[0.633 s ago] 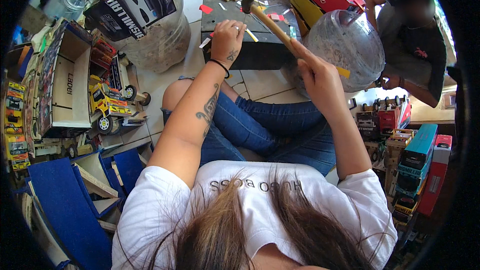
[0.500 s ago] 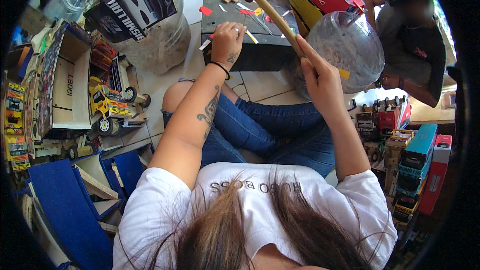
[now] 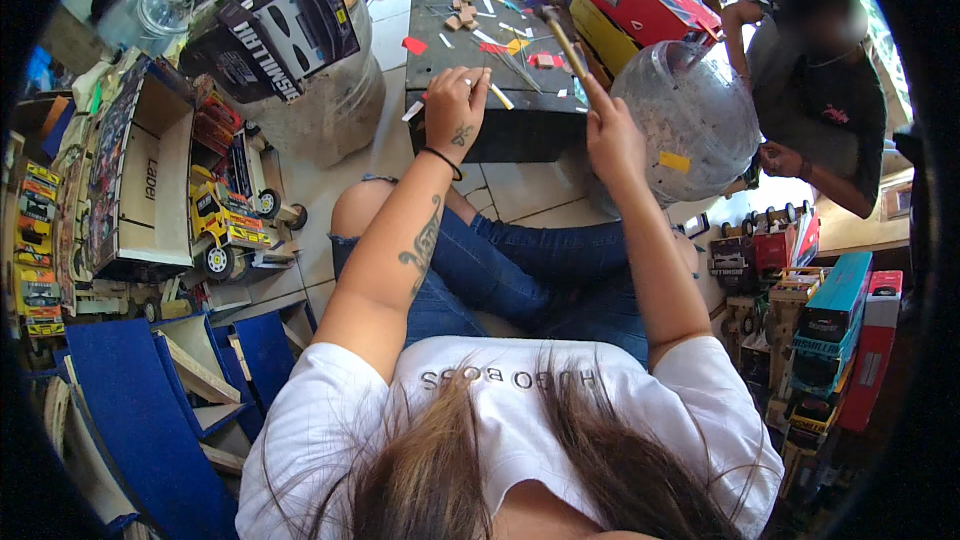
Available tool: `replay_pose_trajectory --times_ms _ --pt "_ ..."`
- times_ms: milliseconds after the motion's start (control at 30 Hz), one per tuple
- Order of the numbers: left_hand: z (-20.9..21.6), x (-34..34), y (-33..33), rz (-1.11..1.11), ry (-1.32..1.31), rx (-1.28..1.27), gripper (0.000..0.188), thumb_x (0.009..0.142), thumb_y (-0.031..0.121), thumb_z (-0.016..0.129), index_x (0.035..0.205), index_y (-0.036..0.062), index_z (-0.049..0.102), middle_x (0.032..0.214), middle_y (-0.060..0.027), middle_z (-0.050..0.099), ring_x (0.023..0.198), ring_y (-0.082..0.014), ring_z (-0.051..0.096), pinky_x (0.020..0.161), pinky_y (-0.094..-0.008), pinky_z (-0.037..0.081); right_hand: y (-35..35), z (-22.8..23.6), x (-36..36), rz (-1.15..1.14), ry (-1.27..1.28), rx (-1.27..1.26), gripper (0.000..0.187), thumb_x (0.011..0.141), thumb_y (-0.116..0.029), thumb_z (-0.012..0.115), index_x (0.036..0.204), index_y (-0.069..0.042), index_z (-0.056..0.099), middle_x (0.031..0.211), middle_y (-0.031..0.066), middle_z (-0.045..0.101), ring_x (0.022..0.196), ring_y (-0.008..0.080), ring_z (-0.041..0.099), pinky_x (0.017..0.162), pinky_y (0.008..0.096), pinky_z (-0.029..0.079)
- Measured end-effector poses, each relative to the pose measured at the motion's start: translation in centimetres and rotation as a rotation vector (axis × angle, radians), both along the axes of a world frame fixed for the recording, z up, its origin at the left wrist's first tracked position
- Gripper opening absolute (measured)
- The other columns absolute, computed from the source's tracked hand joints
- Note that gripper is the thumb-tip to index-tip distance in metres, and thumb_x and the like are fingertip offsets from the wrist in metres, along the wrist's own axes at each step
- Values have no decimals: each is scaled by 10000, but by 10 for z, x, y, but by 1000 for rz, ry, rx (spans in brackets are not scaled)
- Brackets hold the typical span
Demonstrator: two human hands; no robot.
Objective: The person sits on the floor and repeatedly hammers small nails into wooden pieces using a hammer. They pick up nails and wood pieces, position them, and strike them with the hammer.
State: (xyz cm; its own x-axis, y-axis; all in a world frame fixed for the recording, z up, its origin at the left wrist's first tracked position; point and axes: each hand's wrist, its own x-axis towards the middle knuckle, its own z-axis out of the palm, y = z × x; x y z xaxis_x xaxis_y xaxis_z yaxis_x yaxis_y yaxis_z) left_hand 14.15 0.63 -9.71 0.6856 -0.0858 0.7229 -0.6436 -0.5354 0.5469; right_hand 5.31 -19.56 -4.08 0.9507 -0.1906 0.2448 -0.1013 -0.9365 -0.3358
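Note:
My right hand is wrapped round the wooden handle of a hammer, whose dark head is over the right part of a low black work table. My left hand rests at the near edge of that table with its fingers curled together. Whatever they pinch is hidden from view. Small wooden blocks lie toward the back of the tabletop. Around them are scattered thin strips and scraps, among them a red scrap left of my hand and a yellow one.
A clear plastic drum stands right of the table, with a co-worker beyond it. Left is another drum under a black printed panel. Toy trucks, blue panels and boxed toys flank my crossed legs.
The hammer has swung down and away from me, its head now nearer the tabletop. My left hand stays at the table's near edge. The whole view has shifted slightly.

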Motion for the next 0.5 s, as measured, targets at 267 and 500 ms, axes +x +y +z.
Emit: replay_pose_trajectory --times_ms 267,500 --pt "53 -44 18 -710 767 -499 277 968 208 474 885 10 650 768 -39 616 732 -103 580 695 -228 445 26 -1 24 207 -519 -140 383 869 -229 599 1246 -170 563 1087 106 545 880 253 568 731 355 472" --pt "69 -90 15 -965 1076 -800 311 980 247 448 916 -13 605 836 -92 622 746 -149 586 757 -300 477 53 52 -1 383 3 1117 200 846 -195 682 891 0 681 749 18 649 658 46 531 599 214 422"
